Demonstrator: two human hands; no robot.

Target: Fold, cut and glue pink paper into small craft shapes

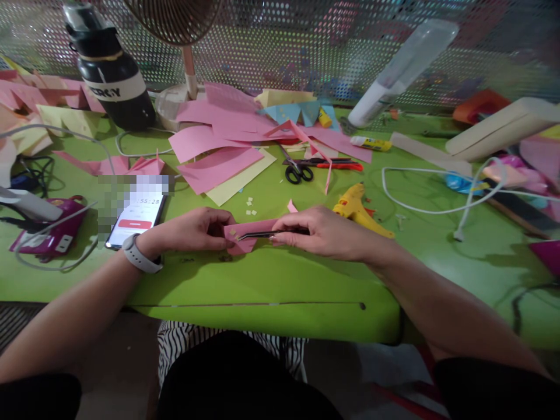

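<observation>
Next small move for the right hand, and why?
Probably press the tip of the tweezers lightly onto the yellow bits: the right hand has the tip beside them, and the left hand grips the pink paper they lie on. Too small to tell if one is pinched.

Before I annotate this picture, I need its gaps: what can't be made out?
- Head view: both ends of the pink paper, covered by the left hand and right hand.
- Head view: part of the tweezers, covered by the right hand.
- Head view: whether their tips grip one of the yellow squares; too small.
- Head view: the phone's upper part, masked by pixelation.
- Head view: the fan's top, cut off by the upper edge.
</observation>
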